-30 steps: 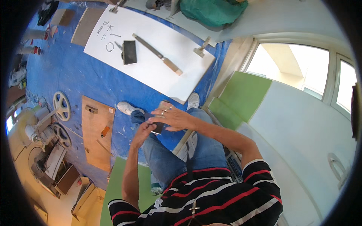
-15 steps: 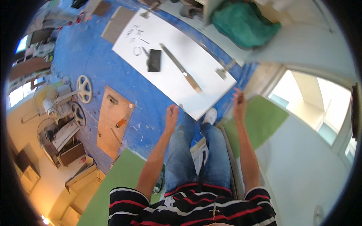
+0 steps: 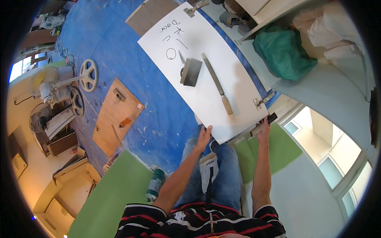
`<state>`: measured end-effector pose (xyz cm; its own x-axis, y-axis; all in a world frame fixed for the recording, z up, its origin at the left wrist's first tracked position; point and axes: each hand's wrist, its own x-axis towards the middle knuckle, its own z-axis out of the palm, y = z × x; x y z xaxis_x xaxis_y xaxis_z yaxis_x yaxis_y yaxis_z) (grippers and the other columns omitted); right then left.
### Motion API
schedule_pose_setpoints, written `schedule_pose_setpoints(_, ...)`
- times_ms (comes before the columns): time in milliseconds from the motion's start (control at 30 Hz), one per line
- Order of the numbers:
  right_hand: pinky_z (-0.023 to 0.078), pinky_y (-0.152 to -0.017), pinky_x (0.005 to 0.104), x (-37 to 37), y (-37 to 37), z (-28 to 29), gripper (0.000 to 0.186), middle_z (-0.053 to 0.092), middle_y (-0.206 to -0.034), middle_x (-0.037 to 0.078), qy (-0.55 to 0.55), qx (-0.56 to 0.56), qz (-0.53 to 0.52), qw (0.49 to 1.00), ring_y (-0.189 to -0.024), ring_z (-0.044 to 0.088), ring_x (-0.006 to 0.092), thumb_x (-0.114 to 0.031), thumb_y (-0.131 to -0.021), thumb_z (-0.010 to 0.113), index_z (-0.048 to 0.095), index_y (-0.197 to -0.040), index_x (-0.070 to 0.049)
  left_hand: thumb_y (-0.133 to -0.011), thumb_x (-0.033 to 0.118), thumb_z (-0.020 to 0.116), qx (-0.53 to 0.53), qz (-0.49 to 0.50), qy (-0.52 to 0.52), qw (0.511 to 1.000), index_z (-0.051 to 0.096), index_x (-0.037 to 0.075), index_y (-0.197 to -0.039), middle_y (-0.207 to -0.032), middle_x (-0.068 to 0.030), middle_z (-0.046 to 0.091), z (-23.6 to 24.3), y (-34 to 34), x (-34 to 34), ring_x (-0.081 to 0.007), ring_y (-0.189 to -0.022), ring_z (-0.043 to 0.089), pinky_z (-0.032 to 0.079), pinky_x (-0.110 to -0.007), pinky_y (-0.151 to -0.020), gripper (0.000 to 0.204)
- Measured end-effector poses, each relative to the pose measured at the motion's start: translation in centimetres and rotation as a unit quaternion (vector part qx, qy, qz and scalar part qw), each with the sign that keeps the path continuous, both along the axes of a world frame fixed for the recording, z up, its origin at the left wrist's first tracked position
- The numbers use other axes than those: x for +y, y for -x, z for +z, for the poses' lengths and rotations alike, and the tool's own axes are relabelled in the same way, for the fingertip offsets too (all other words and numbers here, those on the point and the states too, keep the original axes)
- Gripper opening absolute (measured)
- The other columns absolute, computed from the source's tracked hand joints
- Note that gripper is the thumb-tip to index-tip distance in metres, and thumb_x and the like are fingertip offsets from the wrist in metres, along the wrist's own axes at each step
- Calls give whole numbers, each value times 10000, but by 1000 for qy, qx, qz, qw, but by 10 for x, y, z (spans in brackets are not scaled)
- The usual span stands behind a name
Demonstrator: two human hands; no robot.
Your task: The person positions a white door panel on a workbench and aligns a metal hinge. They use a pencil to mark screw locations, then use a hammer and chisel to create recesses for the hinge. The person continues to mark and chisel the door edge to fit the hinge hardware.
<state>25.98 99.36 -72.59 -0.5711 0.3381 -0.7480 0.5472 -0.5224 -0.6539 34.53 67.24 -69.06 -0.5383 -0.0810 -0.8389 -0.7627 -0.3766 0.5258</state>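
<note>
A white panel (image 3: 232, 85) with metal hinges on its long right side lies in front of me. My left hand (image 3: 203, 139) is closed on its near left edge, thumb near the top face. My right hand (image 3: 263, 133), beside the near right corner, is closed around a dark bar-shaped piece (image 3: 271, 118); its exact kind is unclear. On the panel lies a long file-like tool (image 3: 216, 81) with a wooden handle. To its left is a dark folded rectangular sheet (image 3: 193, 72), with partly covered scissors (image 3: 182, 59) beside it. Handwriting marks the far end of the panel.
Blue sheeting (image 3: 158, 119) covers the floor. A brown board (image 3: 115, 119) with small tools lies left. Nearer are a green bottle (image 3: 155, 185) and green surface (image 3: 115, 198). A fan (image 3: 47, 85) and handwheels (image 3: 89, 75) stand farther left; a green bag (image 3: 283, 53) sits far right.
My right hand, earlier raised with nothing plainly in it, now holds the dark bar-shaped piece. My left hand has come in to the panel's edge. The view has shifted.
</note>
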Motion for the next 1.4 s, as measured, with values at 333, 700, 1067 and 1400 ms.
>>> schedule_pose_setpoints(333,429,-742,281,16,1,-7,486,631,-1096,-70,30,-29,-2,999,-935,564,84,-290,-976,729,561,-1430,-242,-1092,359,514,-5,-2,0,1000,508,32,-1358,-1205,-67,620,-2,-2,-3,-141,-1066,607,538,-345,-945,421)
schedule_pose_setpoints(700,467,-812,280,37,24,-12,471,660,-1081,-10,-26,117,208,971,-953,613,107,-230,-1045,628,516,-1492,-131,-1092,478,447,-26,-122,99,987,478,-44,-1374,-1246,-148,616,-6,1,-16,-230,-1125,627,554,-394,-954,594)
schedule_pose_setpoints(1067,472,-924,373,84,37,-7,563,733,-1199,119,-287,288,408,817,-1070,676,293,37,-756,632,672,-1297,-113,-1103,485,419,-111,-233,220,941,525,-20,-1306,-1199,-99,606,-17,-7,-39,-167,-1062,601,525,-319,-889,554)
schedule_pose_setpoints(1400,551,-841,333,93,31,-64,404,716,-1230,133,-107,399,250,876,-895,707,191,-159,-1003,625,594,-1398,-82,-1101,490,431,20,-252,296,921,545,-2,-1323,-1105,-8,586,-25,-18,-52,-125,-943,526,467,-285,-843,552)
